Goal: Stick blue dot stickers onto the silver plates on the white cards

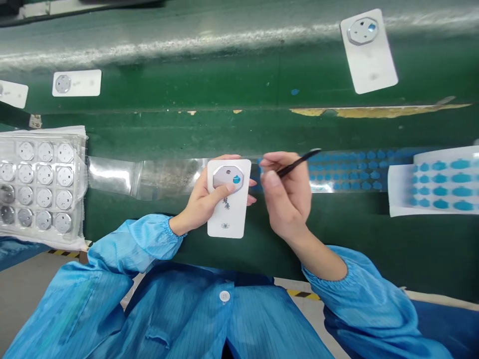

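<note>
My left hand [204,202] grips a white rounded panel [228,219] from its left side, thumb on top and fingertips showing past the right edge. At the panel's upper end is a silvery octagonal plate [220,178] with a small blue sticker [236,179] on it; the thumb tip lies close below the sticker. Just right of the panel, apart from it, my right hand [286,199] is closed around black tweezers [299,162]. Their back end points up and right, while the tips are hidden by the fingers.
At left stands a clear plastic tray [80,199] with several round silvery parts. A clear film strip [160,177] runs under my hands to rows of blue stickers [359,172] and a pale sheet [400,194] at right. Beyond, the green belt [224,60] carries several white panels [370,67].
</note>
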Demonstrator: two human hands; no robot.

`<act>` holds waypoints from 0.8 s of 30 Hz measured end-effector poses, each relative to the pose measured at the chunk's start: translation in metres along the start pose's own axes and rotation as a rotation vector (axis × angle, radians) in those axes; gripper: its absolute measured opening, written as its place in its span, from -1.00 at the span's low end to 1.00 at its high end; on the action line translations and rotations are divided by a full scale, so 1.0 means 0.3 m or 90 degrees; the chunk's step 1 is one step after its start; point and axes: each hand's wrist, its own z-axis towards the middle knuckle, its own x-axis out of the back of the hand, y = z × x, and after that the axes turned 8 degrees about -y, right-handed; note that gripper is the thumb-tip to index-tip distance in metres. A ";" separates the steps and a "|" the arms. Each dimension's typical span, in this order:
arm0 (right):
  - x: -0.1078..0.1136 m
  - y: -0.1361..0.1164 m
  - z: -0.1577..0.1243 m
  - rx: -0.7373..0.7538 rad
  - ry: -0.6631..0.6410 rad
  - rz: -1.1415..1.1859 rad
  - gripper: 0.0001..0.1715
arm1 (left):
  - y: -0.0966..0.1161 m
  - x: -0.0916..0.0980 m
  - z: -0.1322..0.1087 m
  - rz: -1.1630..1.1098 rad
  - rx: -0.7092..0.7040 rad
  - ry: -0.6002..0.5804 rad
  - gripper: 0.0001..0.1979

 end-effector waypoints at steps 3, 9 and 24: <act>-0.005 0.001 -0.004 -0.061 -0.064 0.056 -0.52 | -0.027 0.011 -0.003 0.017 -0.027 0.015 -0.32; -0.003 -0.003 0.013 -0.132 -0.135 0.132 -0.55 | -0.020 -0.004 -0.014 0.036 -0.038 -0.063 -0.28; -0.014 0.009 0.002 -0.093 -0.079 0.135 -0.68 | -0.058 -0.004 -0.031 0.147 -0.130 -0.123 -0.36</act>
